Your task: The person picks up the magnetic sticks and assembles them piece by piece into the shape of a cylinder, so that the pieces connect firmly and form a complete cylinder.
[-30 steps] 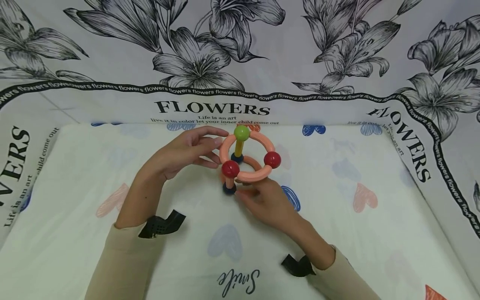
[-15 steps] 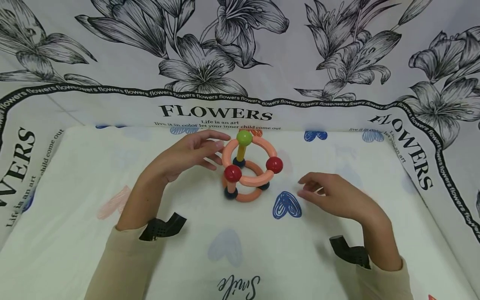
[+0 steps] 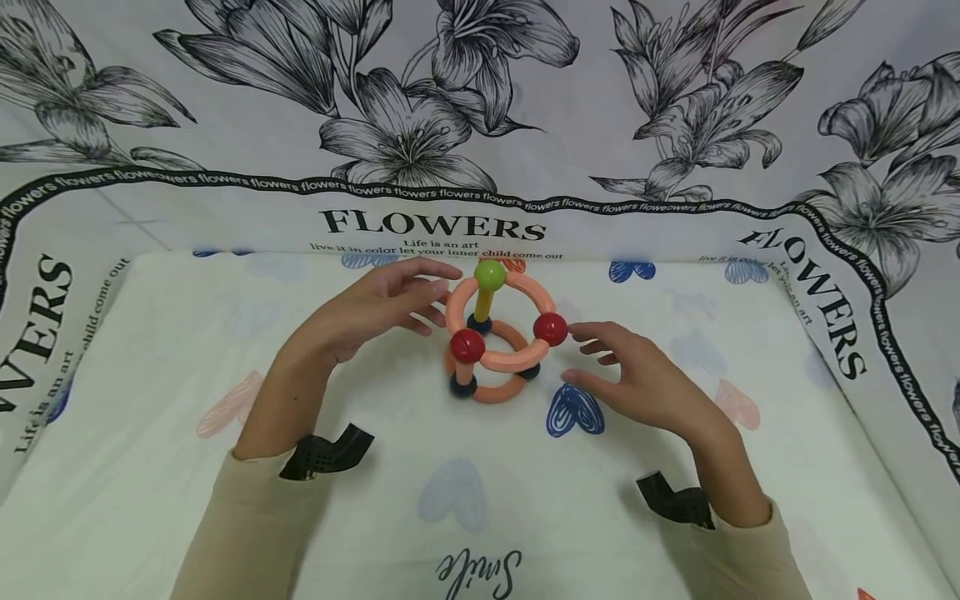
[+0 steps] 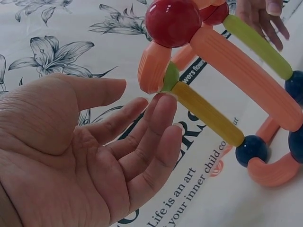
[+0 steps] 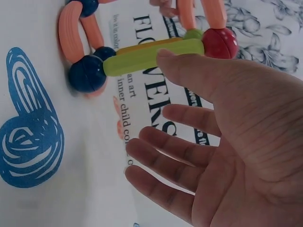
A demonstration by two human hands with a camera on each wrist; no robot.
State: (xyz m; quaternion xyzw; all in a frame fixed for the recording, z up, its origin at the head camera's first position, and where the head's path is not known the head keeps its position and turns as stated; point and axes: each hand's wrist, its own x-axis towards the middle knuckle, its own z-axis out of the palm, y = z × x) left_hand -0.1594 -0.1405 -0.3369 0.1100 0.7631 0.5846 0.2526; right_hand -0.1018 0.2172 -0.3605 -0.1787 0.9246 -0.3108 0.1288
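Observation:
A toy frame of rods and balls stands on the cloth in the head view. Its upper ring of curved orange rods joins two red balls and a green ball. Below, dark blue balls join a second orange ring, and a yellow rod and a green rod run between the levels. Fingers relaxed, my left hand is at the ring's left side, fingertips close to it. My right hand is at the right, loosely spread, its fingertips close to the right red ball.
A white cloth printed with hearts and lettering lies under the toy. Behind it rises a flower-printed cloth with a black lettered band. Black straps sit at both wrists.
My right hand left the toy's lower front, moved out to the right, then came back left toward the right red ball. My left hand stays by the ring.

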